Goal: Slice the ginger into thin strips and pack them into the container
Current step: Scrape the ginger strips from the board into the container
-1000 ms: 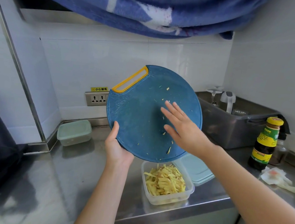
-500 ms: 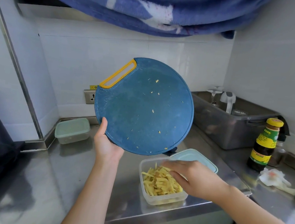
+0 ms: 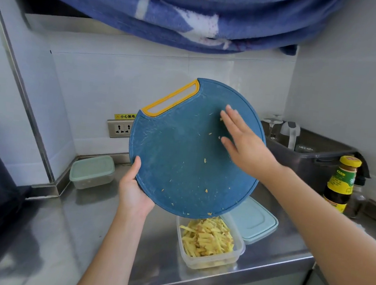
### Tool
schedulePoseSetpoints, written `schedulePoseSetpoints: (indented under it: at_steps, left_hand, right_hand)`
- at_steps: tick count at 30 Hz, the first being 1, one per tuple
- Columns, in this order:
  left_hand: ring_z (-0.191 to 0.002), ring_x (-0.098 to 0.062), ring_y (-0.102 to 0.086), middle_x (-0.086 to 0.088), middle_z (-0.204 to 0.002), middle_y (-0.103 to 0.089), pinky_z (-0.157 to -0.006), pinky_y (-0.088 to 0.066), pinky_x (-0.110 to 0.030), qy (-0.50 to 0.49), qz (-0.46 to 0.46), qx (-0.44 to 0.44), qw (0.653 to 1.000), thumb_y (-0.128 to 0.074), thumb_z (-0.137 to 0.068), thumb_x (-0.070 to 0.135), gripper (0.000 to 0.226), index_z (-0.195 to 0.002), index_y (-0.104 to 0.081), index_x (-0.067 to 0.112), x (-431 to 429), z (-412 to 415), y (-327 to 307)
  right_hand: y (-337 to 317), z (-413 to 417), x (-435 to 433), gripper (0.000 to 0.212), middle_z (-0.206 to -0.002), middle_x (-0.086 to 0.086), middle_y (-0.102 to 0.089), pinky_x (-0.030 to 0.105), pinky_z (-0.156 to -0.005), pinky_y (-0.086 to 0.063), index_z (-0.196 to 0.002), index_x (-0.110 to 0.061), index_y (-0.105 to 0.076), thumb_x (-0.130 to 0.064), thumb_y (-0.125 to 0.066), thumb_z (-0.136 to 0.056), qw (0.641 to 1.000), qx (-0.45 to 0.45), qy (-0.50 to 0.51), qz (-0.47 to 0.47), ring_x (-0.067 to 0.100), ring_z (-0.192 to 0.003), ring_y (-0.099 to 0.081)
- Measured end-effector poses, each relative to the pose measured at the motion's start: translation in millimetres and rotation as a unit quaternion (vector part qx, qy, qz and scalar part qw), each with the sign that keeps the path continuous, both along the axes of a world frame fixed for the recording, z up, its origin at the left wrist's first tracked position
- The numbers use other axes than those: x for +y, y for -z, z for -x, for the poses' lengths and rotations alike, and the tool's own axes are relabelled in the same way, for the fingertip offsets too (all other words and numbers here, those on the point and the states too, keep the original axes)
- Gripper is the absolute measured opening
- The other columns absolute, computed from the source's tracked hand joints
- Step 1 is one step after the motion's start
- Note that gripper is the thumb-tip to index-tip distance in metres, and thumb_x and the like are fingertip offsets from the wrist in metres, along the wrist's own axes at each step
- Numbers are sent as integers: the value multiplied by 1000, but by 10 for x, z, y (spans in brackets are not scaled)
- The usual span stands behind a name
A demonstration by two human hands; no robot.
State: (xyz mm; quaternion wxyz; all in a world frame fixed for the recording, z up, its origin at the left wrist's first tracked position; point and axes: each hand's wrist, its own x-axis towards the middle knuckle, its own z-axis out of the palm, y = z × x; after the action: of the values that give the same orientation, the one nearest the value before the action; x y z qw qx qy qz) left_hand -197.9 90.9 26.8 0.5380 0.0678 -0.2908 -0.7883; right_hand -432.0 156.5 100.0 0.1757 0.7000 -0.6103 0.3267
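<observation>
Board (image 3: 179,162) tilted above ginger container (image 3: 210,263); left hand (image 3: 134,195) grip holds its edge; right hand (image 3: 247,149) flat on it, grip wide.

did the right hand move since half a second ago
Yes. The right hand has gone up from the rim of the container to the upper right face of the cutting board, fingers flat against it.
</observation>
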Motion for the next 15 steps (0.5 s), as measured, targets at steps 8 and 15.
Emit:
schedulePoseSetpoints:
  at_steps: [8, 15]
  left_hand:
    - [-110, -24, -64, -4, -123, -65, -92, -45, -45, -9, -10, 6, 1000, -41, -98, 32, 37, -102, -76, 21, -11, -67, -63]
    - [-113, -25, -62, -6, -125, -64, -94, -46, -45, -20, -8, -4, 1000, -42, -98, 32, 36, -121, -65, 17, -34, -69, -128]
  right_hand:
    - [496, -93, 242, 49, -154, 6, -29, 31, -116, -20, -146, -5, -36, -12, -41, -98, 984, 166, -58, -36, 16, -141, -28]
    - [764, -265, 516, 37, -125, 6, -64, 35, -86, -55, -117, -7, -68, -25, -43, -96, 988, 98, -115, -22, 19, -108, -65]
